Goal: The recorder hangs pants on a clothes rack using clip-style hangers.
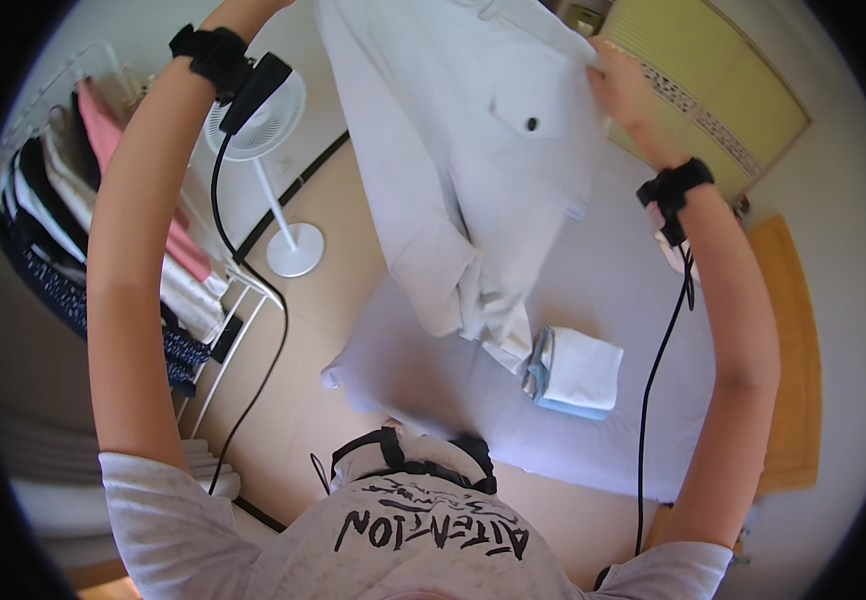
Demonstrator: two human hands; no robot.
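A pair of light grey-white trousers [470, 150] hangs full length in front of me, its buttoned pocket flap showing and its leg ends just above the bed. At the upper right, my right hand [624, 86] grips the trousers by the waistband. Only the edge of my left hand [275, 3] shows at the top rim; its fingers are out of view, so its hold cannot be seen. Beside the trouser hems, a small stack of folded white and blue cloths [581, 369] lies on the lavender-grey bed sheet [590, 442].
A white standing fan [295, 250] is at the left on the beige floor, near a white clothes rack [241, 330] full of hanging garments [57, 202]. A yellow-green panelled cabinet [733, 82] stands at the upper right, and a wooden board [789, 360] lies beyond the bed. Black cables run along both arms.
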